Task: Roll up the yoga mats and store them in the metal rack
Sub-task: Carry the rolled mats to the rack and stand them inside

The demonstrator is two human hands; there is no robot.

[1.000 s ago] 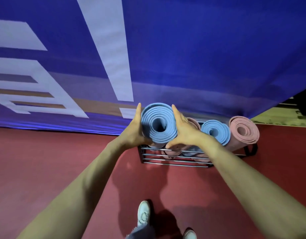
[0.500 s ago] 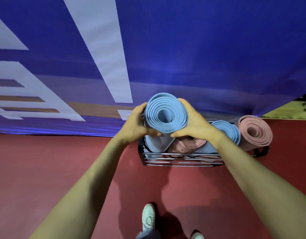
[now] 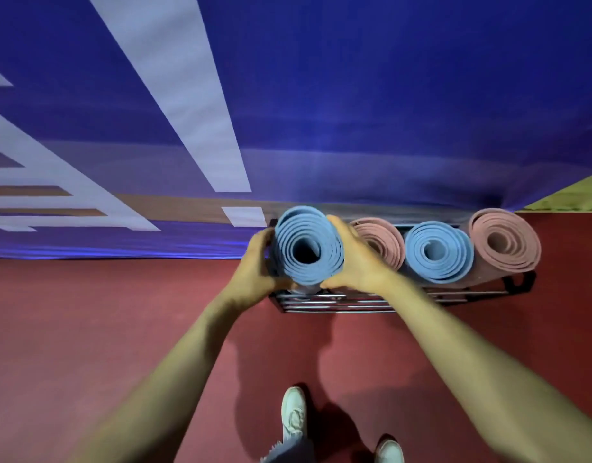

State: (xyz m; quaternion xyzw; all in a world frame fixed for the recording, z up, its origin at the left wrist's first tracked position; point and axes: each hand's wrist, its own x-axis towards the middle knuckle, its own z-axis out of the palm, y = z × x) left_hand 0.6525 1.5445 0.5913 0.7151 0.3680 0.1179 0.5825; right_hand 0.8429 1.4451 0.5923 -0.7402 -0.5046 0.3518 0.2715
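A blue banner wall with white shapes (image 3: 354, 95) fills 12 o'clock above the red floor (image 3: 87, 329). The silver wire metal rack (image 3: 338, 304) stands against it. My light-blue rolled foam yoga mat (image 3: 308, 245) stands upright at the rack's 9 o'clock end, its lower end down inside. A row of three more rolled mats (image 3: 438, 252) stands at its 3 o'clock. My left hand (image 3: 254, 265) grips the mat's 9 o'clock side and my right hand (image 3: 354, 259) its 3 o'clock side. My white shoe (image 3: 292, 414) is at 6 o'clock.

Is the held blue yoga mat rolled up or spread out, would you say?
Rolled up: the blue foam yoga mat shows a spiral end.
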